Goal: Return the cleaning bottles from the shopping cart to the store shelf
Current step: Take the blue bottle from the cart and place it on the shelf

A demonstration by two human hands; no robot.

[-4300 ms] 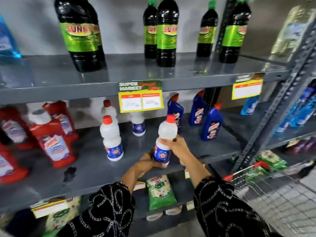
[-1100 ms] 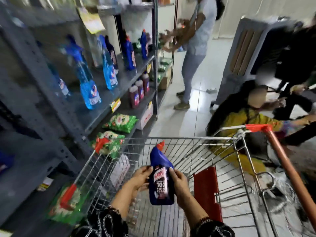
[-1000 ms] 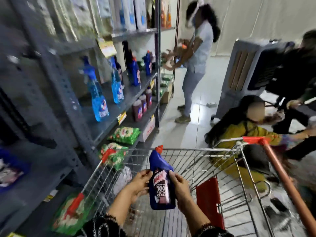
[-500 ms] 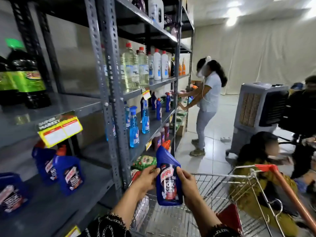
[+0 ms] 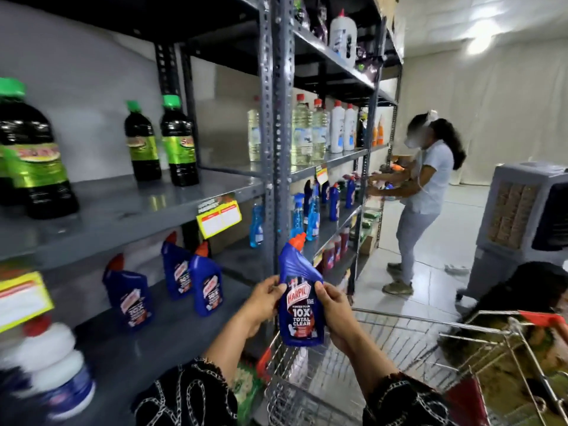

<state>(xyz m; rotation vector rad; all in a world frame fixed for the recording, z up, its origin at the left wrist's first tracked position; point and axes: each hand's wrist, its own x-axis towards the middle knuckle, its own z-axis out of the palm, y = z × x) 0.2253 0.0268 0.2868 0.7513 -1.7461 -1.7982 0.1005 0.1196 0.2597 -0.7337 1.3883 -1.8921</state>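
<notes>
A blue Harpic toilet-cleaner bottle (image 5: 301, 305) with an orange-red cap is held upright in the air, above the near corner of the wire shopping cart (image 5: 399, 348) and just in front of the grey shelf upright. The left hand (image 5: 261, 302) clasps its left side and the right hand (image 5: 335, 309) its right, fingers closed against the label. On the middle shelf (image 5: 172, 327) to the left stand three matching blue Harpic bottles (image 5: 203, 284). The shelf above carries three sharp green-capped dark bottles (image 5: 178, 142), with another blurred at the left edge. A white bottle (image 5: 52, 364) is blurred at lower left.
</notes>
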